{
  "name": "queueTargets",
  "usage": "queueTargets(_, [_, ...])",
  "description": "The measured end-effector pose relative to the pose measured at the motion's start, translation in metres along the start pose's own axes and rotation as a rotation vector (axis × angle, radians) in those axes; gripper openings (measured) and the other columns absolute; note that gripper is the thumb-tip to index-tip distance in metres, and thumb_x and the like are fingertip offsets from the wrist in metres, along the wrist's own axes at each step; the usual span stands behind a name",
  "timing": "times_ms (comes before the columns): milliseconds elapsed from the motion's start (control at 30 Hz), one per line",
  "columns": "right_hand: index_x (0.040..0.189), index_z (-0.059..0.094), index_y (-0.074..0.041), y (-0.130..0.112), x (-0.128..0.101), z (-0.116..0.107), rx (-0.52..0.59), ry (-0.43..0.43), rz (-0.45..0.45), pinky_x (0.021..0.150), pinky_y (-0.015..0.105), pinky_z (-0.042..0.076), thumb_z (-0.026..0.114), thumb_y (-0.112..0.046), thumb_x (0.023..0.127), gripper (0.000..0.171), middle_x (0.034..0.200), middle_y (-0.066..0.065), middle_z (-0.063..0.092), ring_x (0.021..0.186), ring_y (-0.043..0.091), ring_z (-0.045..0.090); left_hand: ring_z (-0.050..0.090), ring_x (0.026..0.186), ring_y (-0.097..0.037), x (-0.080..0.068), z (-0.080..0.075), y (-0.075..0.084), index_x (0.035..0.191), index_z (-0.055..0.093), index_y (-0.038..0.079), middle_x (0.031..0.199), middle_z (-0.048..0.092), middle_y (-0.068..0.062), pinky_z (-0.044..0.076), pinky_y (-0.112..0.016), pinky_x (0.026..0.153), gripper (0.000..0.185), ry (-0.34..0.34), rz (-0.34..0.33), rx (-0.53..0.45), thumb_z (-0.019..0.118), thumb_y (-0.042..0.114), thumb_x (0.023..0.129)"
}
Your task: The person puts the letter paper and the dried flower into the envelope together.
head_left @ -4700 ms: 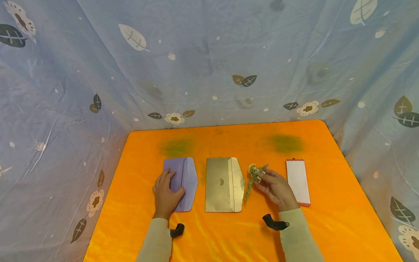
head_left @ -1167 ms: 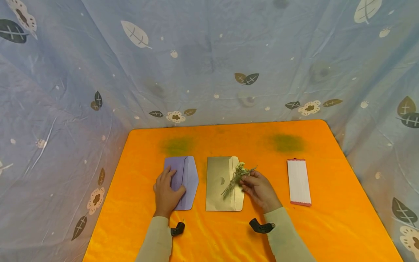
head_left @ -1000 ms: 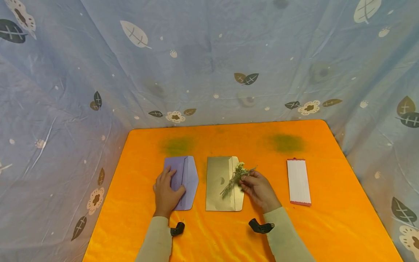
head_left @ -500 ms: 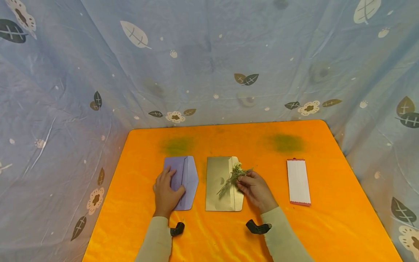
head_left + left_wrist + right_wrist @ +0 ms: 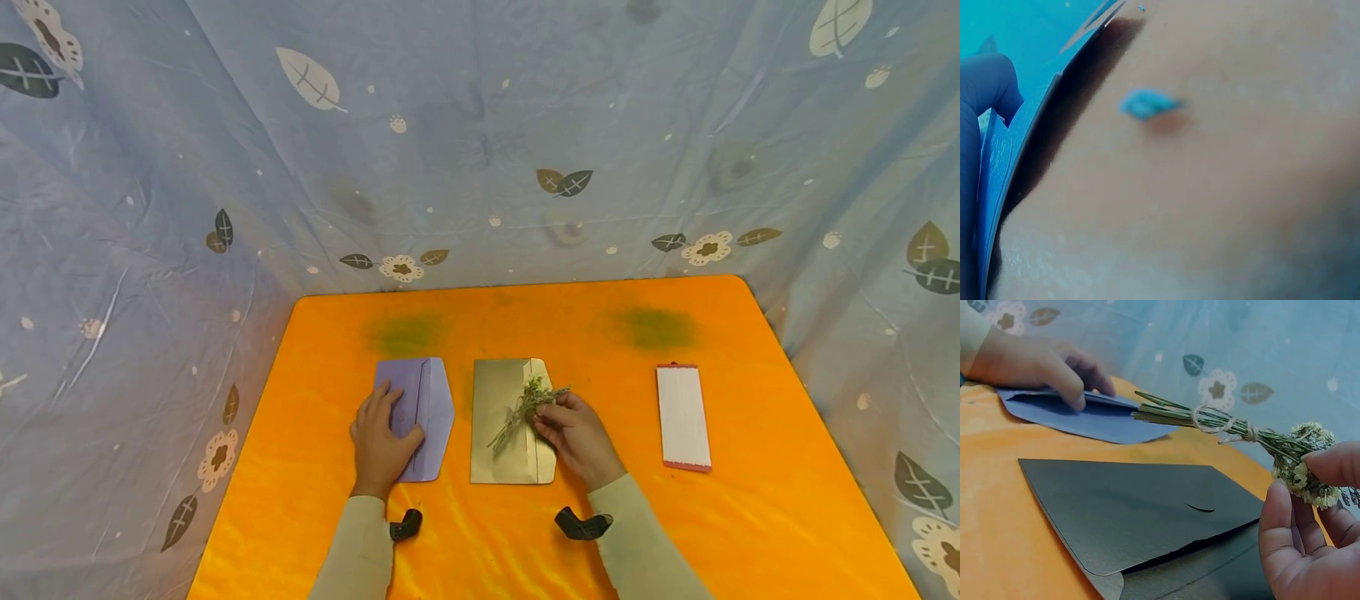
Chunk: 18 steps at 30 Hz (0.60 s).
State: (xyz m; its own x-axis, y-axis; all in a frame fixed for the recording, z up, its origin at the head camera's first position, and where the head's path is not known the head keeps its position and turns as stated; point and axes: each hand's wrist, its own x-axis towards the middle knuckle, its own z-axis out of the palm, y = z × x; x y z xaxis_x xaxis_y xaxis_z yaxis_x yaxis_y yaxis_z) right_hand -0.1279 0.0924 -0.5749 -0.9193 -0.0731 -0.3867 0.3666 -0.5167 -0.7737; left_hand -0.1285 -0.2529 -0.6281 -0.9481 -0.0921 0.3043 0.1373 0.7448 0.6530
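Head view: right hand fingers pinch the flower sprig by its blooms, stems pointing left over the gold envelope; left hand lies flat on the purple envelope.

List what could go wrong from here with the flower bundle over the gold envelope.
1. The right hand pinches the dried flower bundle only at its blooms, stems hanging free; petals might crumble or the bundle tip.
2. The gold envelope lies unheld, so the stems could push it aside.
3. The left hand rests on the purple envelope, too far to steady the gold one.
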Motion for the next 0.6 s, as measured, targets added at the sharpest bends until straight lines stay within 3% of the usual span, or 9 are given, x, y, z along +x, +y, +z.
queueTargets(600, [0.107,0.042,-0.003,0.012,0.004,0.013,-0.043,-0.011,-0.016,0.081,0.033,0.06,0.061,0.005,0.106,0.02,0.1,0.013,0.06,0.085,0.021,0.068,0.038,0.151,-0.041,0.0,0.0,0.0,0.145,0.066,0.007,0.166,0.047,-0.013,0.022,-0.069,0.114,0.067,-0.003,0.0,0.0,0.079,0.024,0.081])
